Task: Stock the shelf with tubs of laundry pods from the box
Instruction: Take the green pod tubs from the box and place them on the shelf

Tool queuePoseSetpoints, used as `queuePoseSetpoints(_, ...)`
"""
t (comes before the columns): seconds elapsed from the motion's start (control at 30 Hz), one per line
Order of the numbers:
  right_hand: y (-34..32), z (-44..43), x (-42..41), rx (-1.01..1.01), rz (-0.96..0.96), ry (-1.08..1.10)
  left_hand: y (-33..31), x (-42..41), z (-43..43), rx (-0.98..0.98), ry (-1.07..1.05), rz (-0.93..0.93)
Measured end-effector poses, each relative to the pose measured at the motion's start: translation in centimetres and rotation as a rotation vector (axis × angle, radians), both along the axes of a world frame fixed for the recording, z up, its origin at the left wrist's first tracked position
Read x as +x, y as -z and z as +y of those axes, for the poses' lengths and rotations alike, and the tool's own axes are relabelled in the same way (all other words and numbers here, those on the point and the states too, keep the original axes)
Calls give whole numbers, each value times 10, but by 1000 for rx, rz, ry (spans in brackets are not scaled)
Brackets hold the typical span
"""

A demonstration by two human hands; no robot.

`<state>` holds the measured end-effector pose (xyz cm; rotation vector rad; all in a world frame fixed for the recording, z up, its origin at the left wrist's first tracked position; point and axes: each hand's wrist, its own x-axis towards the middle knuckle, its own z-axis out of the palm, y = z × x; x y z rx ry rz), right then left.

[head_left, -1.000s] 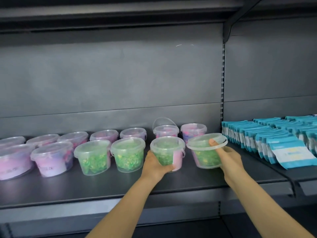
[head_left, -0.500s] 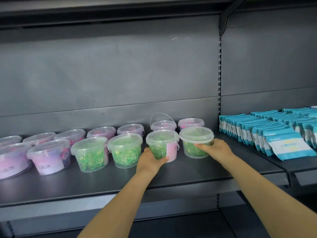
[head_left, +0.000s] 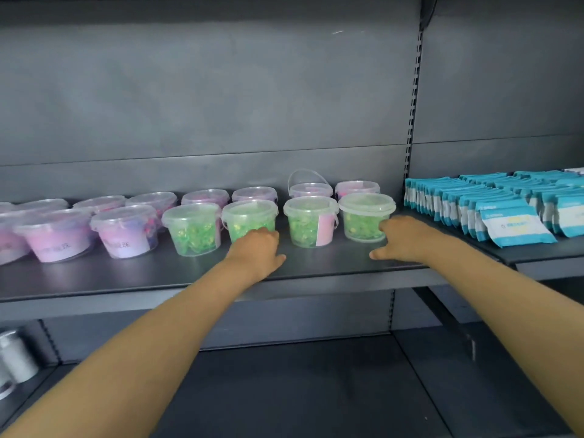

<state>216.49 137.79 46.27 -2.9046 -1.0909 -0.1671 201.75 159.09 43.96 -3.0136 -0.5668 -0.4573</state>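
In the head view, white labels are showing on two of the pink tubs [head_left: 126, 230] at front left, their characters too blurred to read. A pink label is sitting on the third green tub [head_left: 311, 221], also unreadable. Teal sachets [head_left: 512, 216] are standing in rows on the neighbouring bay, their print blurred. A metal cylinder [head_left: 14, 358] is lying below left.

Four green tubs [head_left: 192, 229] are standing upright along the front of the shelf [head_left: 158, 273], with at least nine pink ones left and behind. The left hand [head_left: 257, 251] is covering the base of the second green tub [head_left: 249, 216]; its fingers are hidden, so I cannot tell their state. The right hand [head_left: 399, 238] is hanging relaxed and gripping nothing, just beside the fourth green tub [head_left: 366, 216].
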Motion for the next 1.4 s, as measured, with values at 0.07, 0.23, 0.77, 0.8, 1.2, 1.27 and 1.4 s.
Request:
queuePoseSetpoints(0.07, -7, 6, -20, -10, -26, -17, -10, -25, 5, 139, -16, 48)
queuePoseSetpoints(0.23, -19, 29, -84, -8, -64, -48, -30, -100, 31, 242, -56, 84)
queuePoseSetpoints(0.77, 61, 144, -351, 6, 95, -69, 23, -384, 150, 189, -92, 176)
queuePoseSetpoints(0.8, 75, 148, -361, 0, 121, -74, 36, -395, 153, 157, -99, 188)
queuePoseSetpoints(1.2, 285, 140, -414, -197, 434, -70, 237, -464, 151, -283, -174, 337)
queuePoseSetpoints(1.27, 319, 136, -413, -231, 462, -80, 270, -468, 144, -336, -214, 331)
queuePoseSetpoints(1.4, 385, 120, -415, -331, 567, -119, 330, -466, 123, -490, -276, 368)
